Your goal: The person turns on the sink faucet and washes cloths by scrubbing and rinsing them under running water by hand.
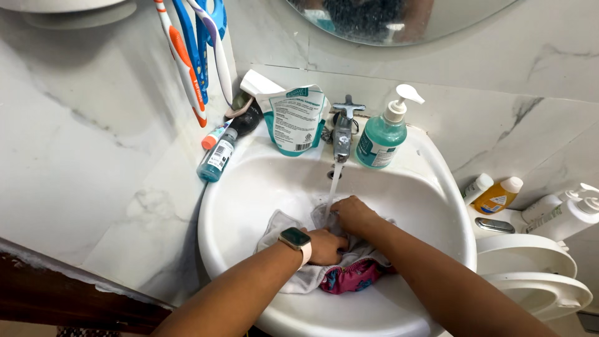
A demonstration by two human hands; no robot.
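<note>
Left hand (326, 245) clenched on grey cloth (281, 234), bunching it | right hand (353, 214) presses cloth under tap (342, 134) stream, wetting it | sink (437, 187) catches runoff; pink cloth (352, 278) beneath.

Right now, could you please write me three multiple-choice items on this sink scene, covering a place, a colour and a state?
1. Where does the pump bottle stand?
A. right of the tap
B. in the basin
C. on the floor

2. What colour is the liquid in it?
A. red
B. teal
C. black

3. Is the tap running?
A. yes
B. no
C. it is hidden

Answers: 1 A, it stands on the sink rim beside the tap; 2 B, teal shows through the bottle; 3 A, water falls onto the cloth gripped by the left hand and right hand.
</note>
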